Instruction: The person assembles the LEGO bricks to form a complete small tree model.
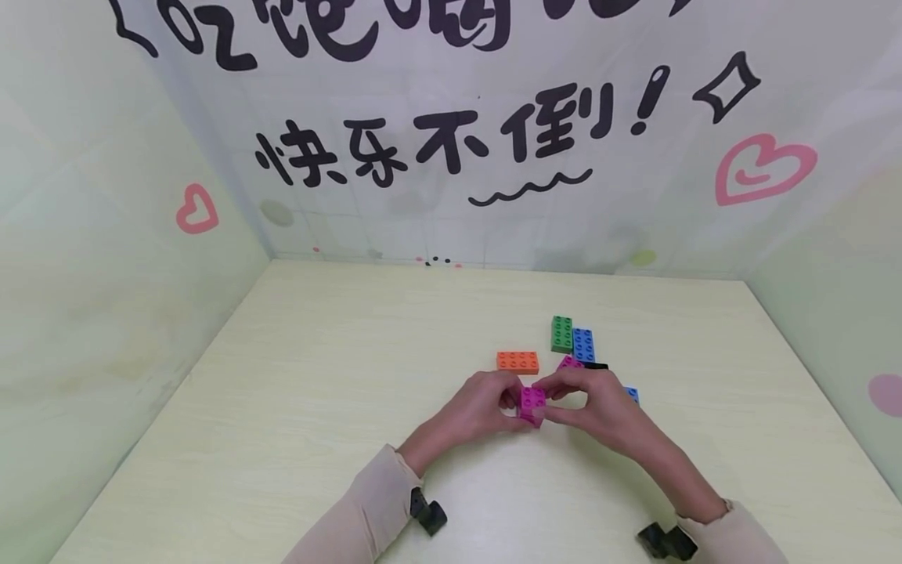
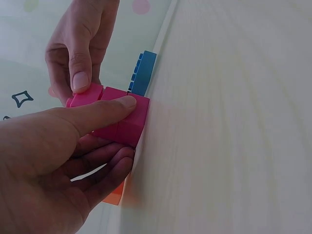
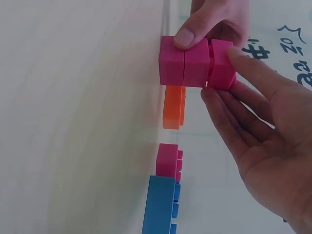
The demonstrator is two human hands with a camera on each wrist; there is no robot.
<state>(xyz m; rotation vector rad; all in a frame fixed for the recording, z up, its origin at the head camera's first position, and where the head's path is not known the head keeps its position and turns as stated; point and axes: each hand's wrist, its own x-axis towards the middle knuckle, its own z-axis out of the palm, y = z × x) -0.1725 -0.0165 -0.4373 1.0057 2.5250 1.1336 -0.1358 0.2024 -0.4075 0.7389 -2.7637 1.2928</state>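
Between my two hands stands a short stack of pink toy building bricks (image 1: 532, 401). My left hand (image 1: 486, 403) grips the lower two bricks (image 3: 171, 63), its thumb lying along their near side in the left wrist view. The top pink brick (image 3: 222, 66) is pinched between the thumb and fingers of my right hand (image 1: 599, 407). A thin, slightly slanted gap shows between the top brick and the one under it, so I cannot tell whether they are pressed fully together. The base of the stack is at or close to the tabletop.
Behind my hands lie an orange brick (image 1: 517, 362), a green brick (image 1: 561, 334) and a blue brick (image 1: 583, 345). Another pink brick (image 1: 569, 363) and a black piece (image 1: 597, 366) are partly covered by my right hand. A second blue brick (image 1: 632, 393) peeks out beside it.
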